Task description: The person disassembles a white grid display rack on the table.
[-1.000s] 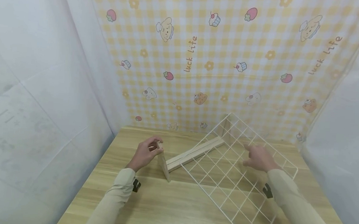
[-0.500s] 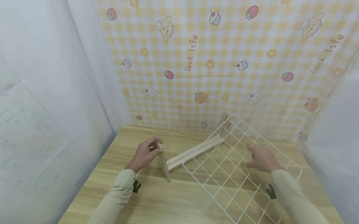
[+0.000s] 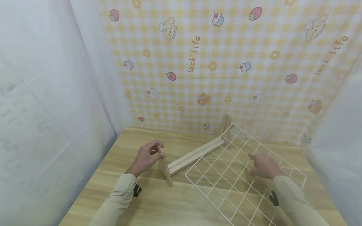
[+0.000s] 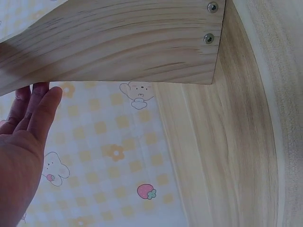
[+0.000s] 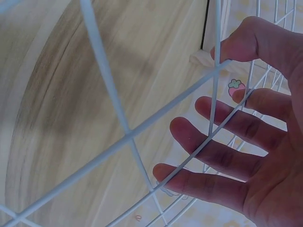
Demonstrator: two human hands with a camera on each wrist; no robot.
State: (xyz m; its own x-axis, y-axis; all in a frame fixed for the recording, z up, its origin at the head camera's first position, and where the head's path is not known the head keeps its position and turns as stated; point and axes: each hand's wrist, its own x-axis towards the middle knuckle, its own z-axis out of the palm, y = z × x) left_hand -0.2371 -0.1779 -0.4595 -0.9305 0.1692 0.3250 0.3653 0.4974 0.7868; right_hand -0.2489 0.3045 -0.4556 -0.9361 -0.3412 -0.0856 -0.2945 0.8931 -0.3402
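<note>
A light wooden stand rests on the table, with a crossbar [image 3: 195, 157] between two upright end boards. The left hand [image 3: 143, 157] pinches the top of the near-left end board [image 4: 132, 47] between thumb and fingers; two screw heads show on that board in the left wrist view. On the right, the right hand [image 3: 265, 166] holds a white wire grid panel [image 5: 129, 135], its thumb and fingertips against the wires and fingers reaching through the mesh. The panel is tilted, its far corner close to the stand's far end board [image 3: 225, 124].
The wood-grain table [image 3: 176, 210] ends at a yellow checked curtain [image 3: 215, 53] with cartoon prints. White sheets hang at the left [image 3: 47, 85] and right [image 3: 343, 128]. A dark wrist strap part [image 3: 137, 191] shows under the left sleeve.
The wire grid panel and the right hand have shifted a little to the right and nearer the body, so the panel's far corner sits lower against the far end board. The left hand stays put.
</note>
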